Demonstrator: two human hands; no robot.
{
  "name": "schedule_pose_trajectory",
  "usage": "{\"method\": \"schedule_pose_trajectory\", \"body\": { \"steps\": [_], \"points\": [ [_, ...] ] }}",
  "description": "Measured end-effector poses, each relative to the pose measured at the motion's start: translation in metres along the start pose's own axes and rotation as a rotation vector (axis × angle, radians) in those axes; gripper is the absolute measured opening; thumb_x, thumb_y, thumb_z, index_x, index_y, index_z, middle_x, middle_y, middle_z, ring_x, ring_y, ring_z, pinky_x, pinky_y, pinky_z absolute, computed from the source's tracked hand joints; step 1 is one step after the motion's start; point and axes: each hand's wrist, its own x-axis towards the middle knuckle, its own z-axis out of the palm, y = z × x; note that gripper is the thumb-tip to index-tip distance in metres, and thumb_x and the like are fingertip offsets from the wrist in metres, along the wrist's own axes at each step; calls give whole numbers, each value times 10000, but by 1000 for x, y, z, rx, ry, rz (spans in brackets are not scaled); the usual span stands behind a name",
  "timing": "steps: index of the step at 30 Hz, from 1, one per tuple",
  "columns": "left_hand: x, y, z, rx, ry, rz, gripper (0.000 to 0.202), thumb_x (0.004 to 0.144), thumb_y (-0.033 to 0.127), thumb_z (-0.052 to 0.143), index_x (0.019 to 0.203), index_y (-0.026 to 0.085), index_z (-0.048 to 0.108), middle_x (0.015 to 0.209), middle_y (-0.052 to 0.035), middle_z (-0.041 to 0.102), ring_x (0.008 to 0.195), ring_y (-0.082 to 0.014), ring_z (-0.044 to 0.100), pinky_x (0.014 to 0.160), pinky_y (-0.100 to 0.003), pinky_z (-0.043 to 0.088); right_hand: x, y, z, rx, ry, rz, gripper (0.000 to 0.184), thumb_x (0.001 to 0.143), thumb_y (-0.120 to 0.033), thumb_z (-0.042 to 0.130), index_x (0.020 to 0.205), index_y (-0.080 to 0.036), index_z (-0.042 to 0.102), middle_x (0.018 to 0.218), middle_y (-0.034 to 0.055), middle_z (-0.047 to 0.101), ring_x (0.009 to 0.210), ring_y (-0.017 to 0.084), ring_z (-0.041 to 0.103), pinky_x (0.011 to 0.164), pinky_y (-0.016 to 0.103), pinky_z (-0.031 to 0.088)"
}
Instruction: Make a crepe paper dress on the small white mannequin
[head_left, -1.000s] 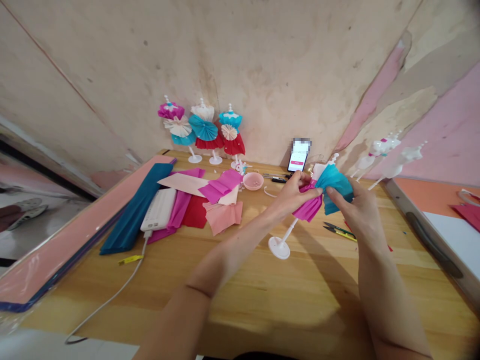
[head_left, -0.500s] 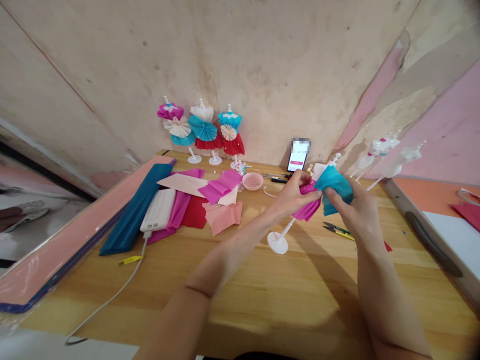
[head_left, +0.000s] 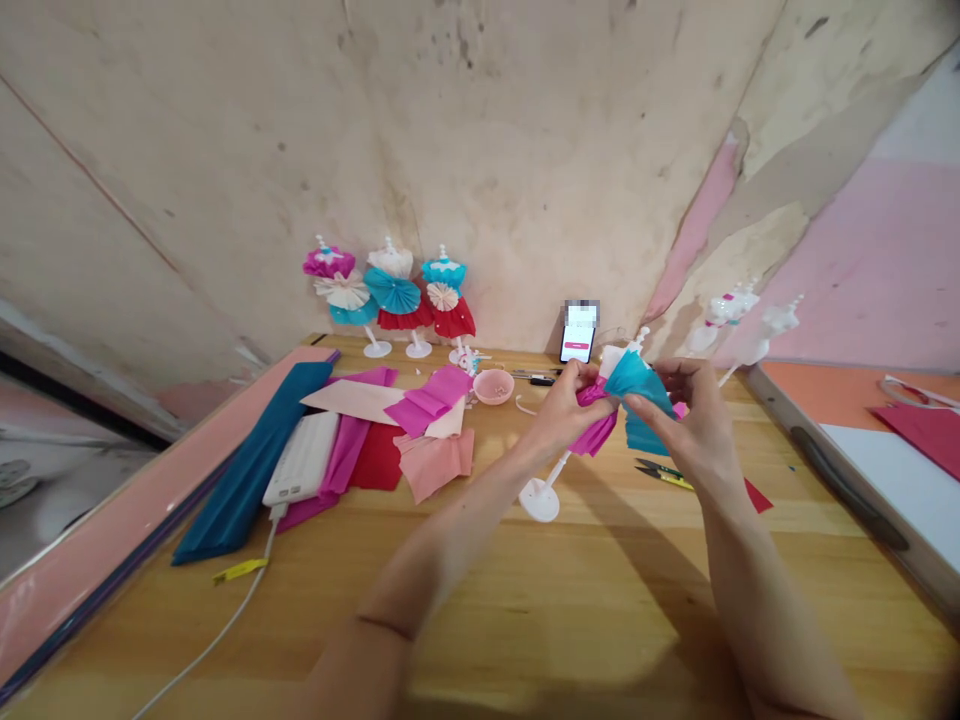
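Left fingers (head_left: 577,380) closed on pink crepe paper (head_left: 592,435), right fingers (head_left: 641,405) closed on blue crepe paper (head_left: 634,375), both gathered on a tilted dress stand (head_left: 540,498) over the table (head_left: 525,620); three dressed stands (head_left: 390,290) appear complete, two bare stands (head_left: 731,315) undressed.

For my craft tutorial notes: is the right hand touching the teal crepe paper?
Touching. The head view shows the right hand with its thumb and fingers on the teal crepe paper.
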Motion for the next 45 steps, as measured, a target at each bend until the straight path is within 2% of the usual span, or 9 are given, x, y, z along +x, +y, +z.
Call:
{"method": "schedule_pose_trajectory", "body": {
  "steps": [6, 11, 16, 19, 23, 26, 29, 38, 45],
  "points": [
    [-2, 0, 2, 91, -83, -54, 284, 787, 245, 662, 962, 181, 448, 969, -31, 604, 905, -146, 594, 814, -281, 459, 1, -5, -10, -30, -15, -44, 221, 853, -433, 662, 805, -227, 598, 811, 9, 563, 770, 171, 513, 738, 341, 419],
    [-2, -1, 0, 128, -141, -73, 300, 778, 248, 663, 985, 179, 456, 1011, -45, 617, 935, -164, 600, 834, -301, 468, 3, -4, -20, 230, 77, 152, 208, 888, -436, 614, 883, -228, 610, 793, -2, 600, 742, 159, 552, 688, 308, 428],
    [-3, -5, 3, 194, -119, -51, 300, 771, 252, 667, 967, 189, 449, 990, -29, 612, 931, -158, 604, 845, -297, 463, 4, -5, -21, -49, 3, -38, 191, 851, -415, 663, 833, -226, 653, 823, 11, 614, 770, 170, 545, 728, 329, 415],
    [-5, -3, 4, 213, -171, -65, 300, 770, 261, 671, 964, 190, 454, 959, -17, 602, 906, -150, 599, 825, -286, 462, 3, -7, -16, -77, 75, -105, 214, 855, -407, 663, 766, -217, 624, 802, 13, 595, 773, 172, 548, 741, 334, 426],
    [-3, 2, -1, 147, -171, -77, 307, 776, 268, 676, 982, 180, 467, 992, -30, 600, 934, -154, 595, 841, -291, 463, 4, -5, -17, 27, 208, -11, 238, 908, -438, 586, 1031, -236, 606, 970, 50, 639, 886, 200, 607, 803, 372, 476],
    [-1, 5, -5, 69, -139, -95, 320, 790, 273, 671, 1020, 174, 471, 1024, -50, 612, 961, -165, 604, 864, -309, 469, 5, 1, -17, 176, -2, 21, 508, 876, -483, 618, 1316, -282, 462, 1259, 96, 601, 1119, 247, 599, 926, 444, 485],
    [0, 6, -7, 52, -115, -76, 337, 798, 263, 665, 1064, 175, 479, 1056, -66, 618, 981, -170, 607, 872, -312, 475, 5, 7, -11, 272, -224, 91, 780, 790, -480, 724, 1443, -304, 336, 1327, 106, 578, 1214, 273, 566, 988, 486, 468],
    [-3, 5, -7, 338, -87, 27, 369, 785, 271, 663, 1118, 188, 528, 1184, -77, 588, 1092, -200, 566, 964, -348, 440, 4, 11, 2, 279, -170, 128, 705, 785, -389, 731, 1401, -257, 413, 1146, 76, 657, 1068, 241, 632, 963, 465, 490],
    [-6, 1, 0, 395, -55, 9, 352, 835, 312, 633, 1131, 191, 486, 1178, -93, 609, 1040, -203, 591, 904, -345, 455, 2, 12, 9, 139, -71, 97, 669, 745, -373, 745, 1341, -244, 470, 1044, 61, 658, 920, 222, 641, 866, 431, 520]
  ]
}}
